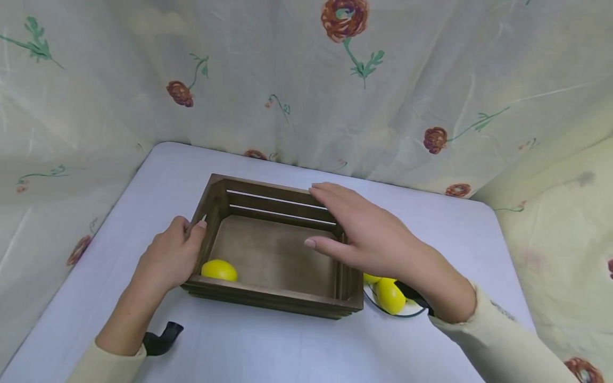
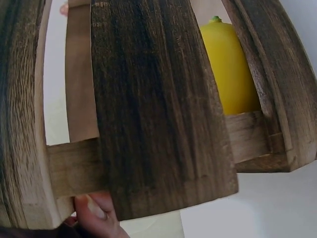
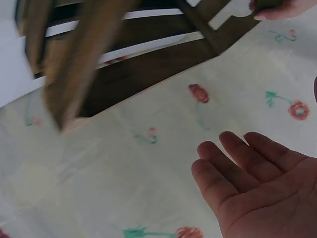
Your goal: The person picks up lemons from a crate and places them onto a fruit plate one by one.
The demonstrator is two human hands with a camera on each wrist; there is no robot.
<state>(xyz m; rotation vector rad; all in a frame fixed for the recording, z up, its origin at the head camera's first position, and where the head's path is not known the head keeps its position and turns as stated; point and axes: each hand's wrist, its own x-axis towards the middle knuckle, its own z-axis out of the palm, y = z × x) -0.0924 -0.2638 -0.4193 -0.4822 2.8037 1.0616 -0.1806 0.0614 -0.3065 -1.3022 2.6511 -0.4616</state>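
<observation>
A brown slatted wooden crate sits on the white table, with one yellow lemon in its near left corner. My left hand grips the crate's left end, its thumb at the rim. In the left wrist view the slats hide most of that hand; a fingertip shows below them, and the lemon shows through a gap. My right hand is over the crate's right end, holding nothing. The right wrist view shows its fingers extended and apart from the crate.
To the right of the crate, a plate with a dark rim holds lemons, partly covered by the right forearm. A flowered curtain hangs behind and beside the table. A black strap end sticks out at the left wrist.
</observation>
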